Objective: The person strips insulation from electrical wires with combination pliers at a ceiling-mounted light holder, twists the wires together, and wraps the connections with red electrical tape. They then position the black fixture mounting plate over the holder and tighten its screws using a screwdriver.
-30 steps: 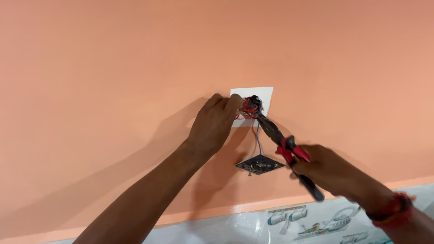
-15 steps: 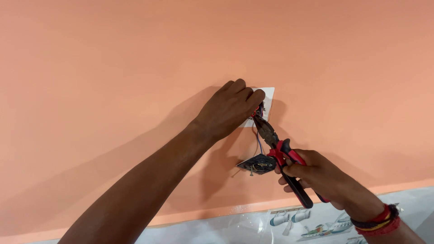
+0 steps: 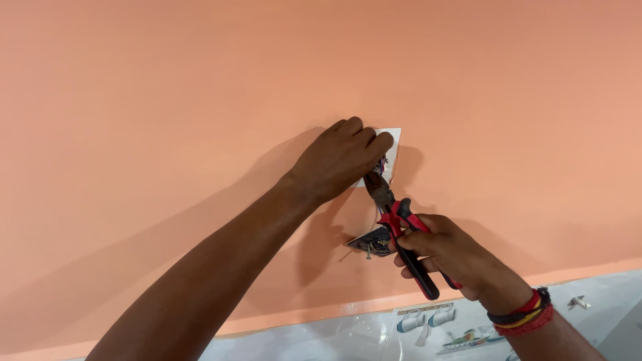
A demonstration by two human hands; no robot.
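A white wall box (image 3: 392, 142) is set in an orange wall (image 3: 167, 100), with coloured wires (image 3: 381, 164) bunched at its opening. My left hand (image 3: 338, 159) covers most of the box, its fingers closed around the wires. My right hand (image 3: 445, 251) grips pliers (image 3: 401, 230) with red and black handles, the jaws pointing up into the wires just below my left fingers. A dark switch plate (image 3: 372, 242) hangs by thin wires below the box, right beside the pliers' handles.
A pale patterned sheet (image 3: 428, 324) lies along the base of the wall, printed with small pictures. Red, yellow and black bands (image 3: 525, 313) circle my right wrist. A small scrap (image 3: 578, 302) lies at the lower right.
My left hand has slid further over the box, hiding more of it. The pliers have tilted steeper and my right hand has moved up and closer to the box.
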